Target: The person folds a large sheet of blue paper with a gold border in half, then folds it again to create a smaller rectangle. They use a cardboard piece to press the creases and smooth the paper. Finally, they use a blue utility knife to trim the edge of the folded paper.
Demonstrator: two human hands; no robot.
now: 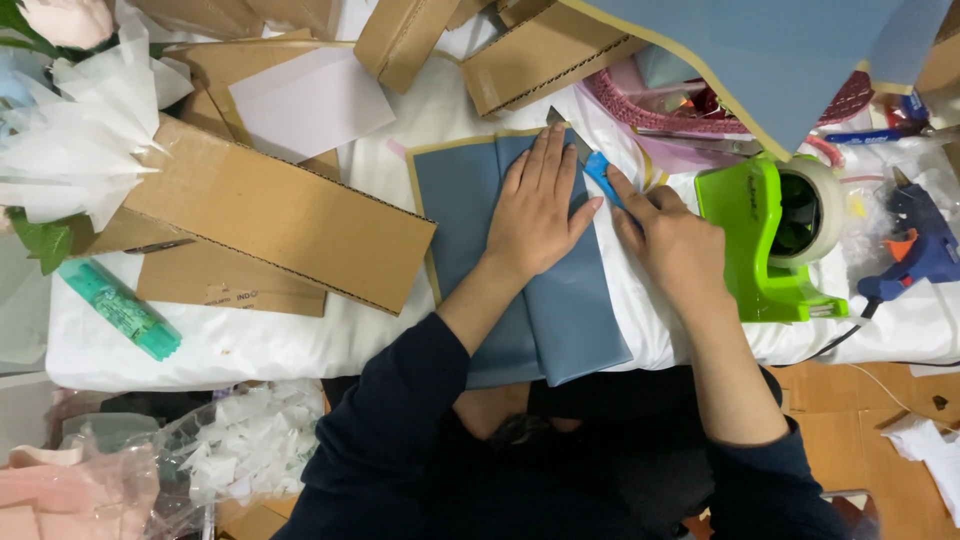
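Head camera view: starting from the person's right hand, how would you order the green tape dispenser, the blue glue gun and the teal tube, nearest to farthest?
Measured from the right hand, which holds a blue cutter:
1. Green tape dispenser, just to its right, almost touching.
2. Blue glue gun, farther right, by the table edge.
3. Teal tube, far off on the left side.

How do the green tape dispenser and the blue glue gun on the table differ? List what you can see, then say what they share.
Colour: the tape dispenser is bright green; the glue gun is dark blue with an orange trigger.
Size: the tape dispenser looks bulkier than the slimmer glue gun.
Position: the tape dispenser sits right beside the right hand; the glue gun lies farther off, near the table's right end.
Shared: both rest on the white cloth, untouched.
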